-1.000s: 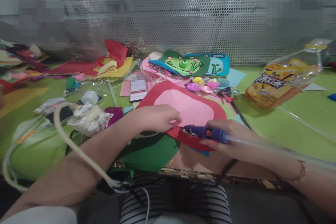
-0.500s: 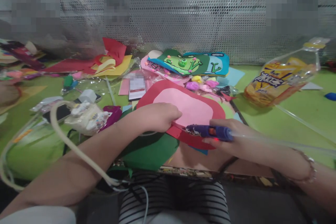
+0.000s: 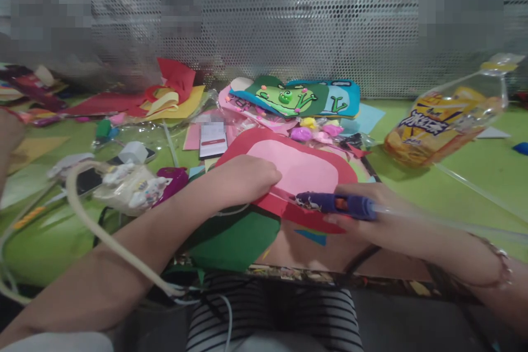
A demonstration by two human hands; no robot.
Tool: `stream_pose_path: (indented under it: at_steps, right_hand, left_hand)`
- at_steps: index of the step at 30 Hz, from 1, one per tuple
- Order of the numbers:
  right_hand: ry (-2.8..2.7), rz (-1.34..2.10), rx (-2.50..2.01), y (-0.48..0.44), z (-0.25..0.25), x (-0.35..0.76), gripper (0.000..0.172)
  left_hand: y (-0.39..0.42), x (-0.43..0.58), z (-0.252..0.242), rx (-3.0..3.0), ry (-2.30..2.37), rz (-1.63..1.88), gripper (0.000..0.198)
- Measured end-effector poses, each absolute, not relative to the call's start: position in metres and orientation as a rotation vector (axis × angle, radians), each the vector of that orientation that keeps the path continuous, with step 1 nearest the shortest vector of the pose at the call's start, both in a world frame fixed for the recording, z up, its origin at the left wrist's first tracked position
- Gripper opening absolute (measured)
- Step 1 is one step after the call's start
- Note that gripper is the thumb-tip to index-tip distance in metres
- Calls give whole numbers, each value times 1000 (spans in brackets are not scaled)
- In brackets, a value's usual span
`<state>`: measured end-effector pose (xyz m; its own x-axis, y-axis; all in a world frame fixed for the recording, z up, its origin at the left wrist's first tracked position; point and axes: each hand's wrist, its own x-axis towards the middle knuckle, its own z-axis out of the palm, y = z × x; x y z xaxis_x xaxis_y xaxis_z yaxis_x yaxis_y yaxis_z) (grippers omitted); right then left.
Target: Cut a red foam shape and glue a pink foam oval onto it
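A pink paper shape [image 3: 303, 162] lies over a larger red paper shape [image 3: 243, 143], which shows as a border around it. My left hand [image 3: 256, 176] is closed on the near edge of the pink paper, its fingertips hidden beneath the curled hand. In my right hand [image 3: 367, 214] is a dark blue glue gun [image 3: 336, 203], with a clear glue stick [image 3: 429, 217] trailing from its back. Its nozzle points left, at the pink paper's near edge beside my left hand. Dark green paper [image 3: 235, 239] lies under the red paper.
Behind are decorated paper pieces [image 3: 284, 96] and a phone [image 3: 213, 140]. A large drink bottle [image 3: 445, 115] leans at the right. A white bag with a cream strap [image 3: 130, 184] sits by my left forearm. Another person's arm [image 3: 6, 140] shows at the far left.
My right hand and the glue gun have shifted slightly right and up, with the nozzle still by the pink edge. My left hand keeps its grip, slightly farther left in view.
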<state>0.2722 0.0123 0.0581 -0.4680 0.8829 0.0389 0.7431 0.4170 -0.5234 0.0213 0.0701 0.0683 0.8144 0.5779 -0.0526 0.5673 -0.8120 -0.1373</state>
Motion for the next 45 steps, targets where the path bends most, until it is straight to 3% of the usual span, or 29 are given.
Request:
stream_pose_path:
  at_steps: [6, 15, 22, 32, 45]
  right_hand:
    - [-2410, 484, -1378, 11, 55, 275, 30]
    - [-2433, 582, -1412, 14, 57, 270, 32]
    - [-2432, 539, -1374, 15, 54, 272, 33]
    - [-2573, 342, -1244, 14, 54, 272, 23]
    - [-2676, 335, -1200, 16, 48, 273, 21]
  left_hand:
    - [66, 34, 65, -3063, -894, 59, 19]
    - [68, 20, 70, -2922, -1014, 207, 12]
    - [71, 21, 68, -2931, -1030, 213, 18]
    - [70, 28, 68, -2886, -1003, 227, 23]
    - [65, 28, 65, -2933, -949, 166, 18]
